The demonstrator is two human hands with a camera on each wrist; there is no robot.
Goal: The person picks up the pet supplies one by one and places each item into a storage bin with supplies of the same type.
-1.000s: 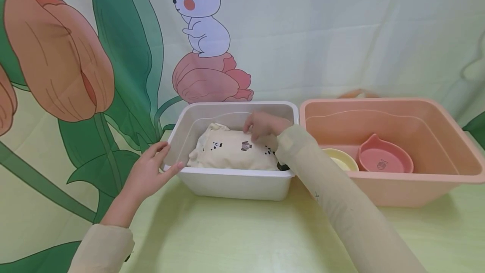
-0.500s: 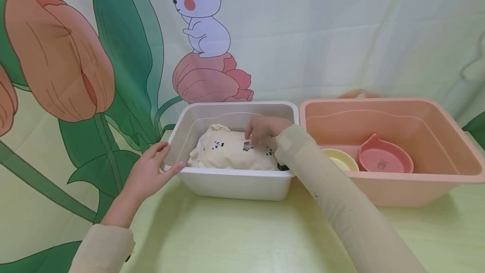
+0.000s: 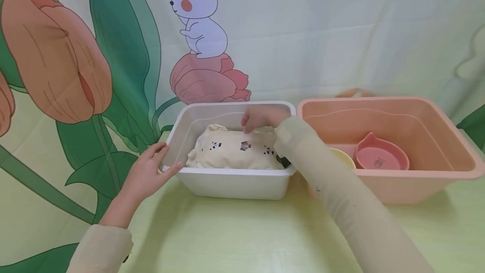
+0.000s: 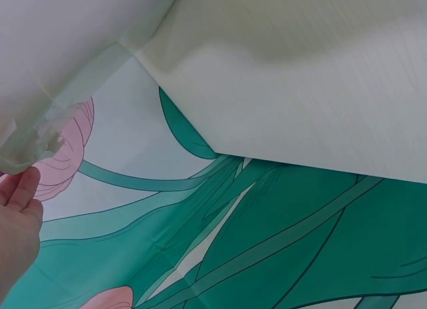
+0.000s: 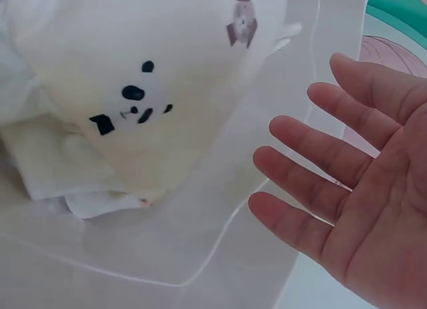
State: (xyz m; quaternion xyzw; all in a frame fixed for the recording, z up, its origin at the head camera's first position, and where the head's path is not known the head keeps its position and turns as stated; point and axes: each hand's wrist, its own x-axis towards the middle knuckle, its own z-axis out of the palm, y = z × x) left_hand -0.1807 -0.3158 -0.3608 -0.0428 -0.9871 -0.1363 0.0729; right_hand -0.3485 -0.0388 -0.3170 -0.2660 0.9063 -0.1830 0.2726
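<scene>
A white plastic bin (image 3: 231,185) stands on the table with a plump cream cloth bundle (image 3: 227,155) in it, printed with small dog and panda faces. My left hand (image 3: 149,176) rests at the bin's front left corner, fingertips on the left rim and thumb over the front rim. In the left wrist view its fingers touch the rim from outside. Over the back of the bundle is my right hand (image 3: 263,117), slightly blurred in the head view. The right wrist view shows that hand (image 5: 373,169) with fingers spread and apart from the cloth, nothing in it.
To the right stands a peach bin (image 3: 413,188) with a pink dish (image 3: 382,155) and a yellow dish (image 3: 345,158), partly hidden by my sleeve. A small black item (image 3: 283,161) lies in the white bin's front right corner. A printed curtain (image 3: 341,33) hangs behind.
My right hand has lifted slightly up and back from the bundle, uncovering the dog print. The left hand keeps its place on the rim. The head view has shifted slightly.
</scene>
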